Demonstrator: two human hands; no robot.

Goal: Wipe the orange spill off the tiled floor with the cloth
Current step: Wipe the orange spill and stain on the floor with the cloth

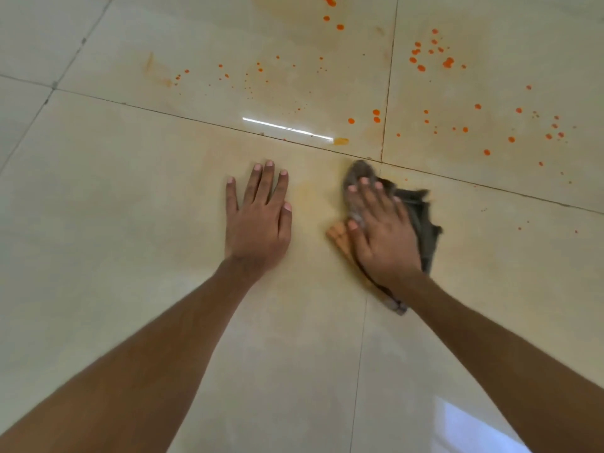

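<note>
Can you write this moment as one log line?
step: wiping | right hand: presses cloth flat | left hand: flat on tiled floor | orange spill: drops unwiped ahead

Left hand (258,220) flat on tiled floor (130,191), fingers straight. Right hand (380,237) presses grey cloth (421,220) flat on floor. Orange spill (431,57) droplets scattered across far tiles, well apart from cloth.
</note>
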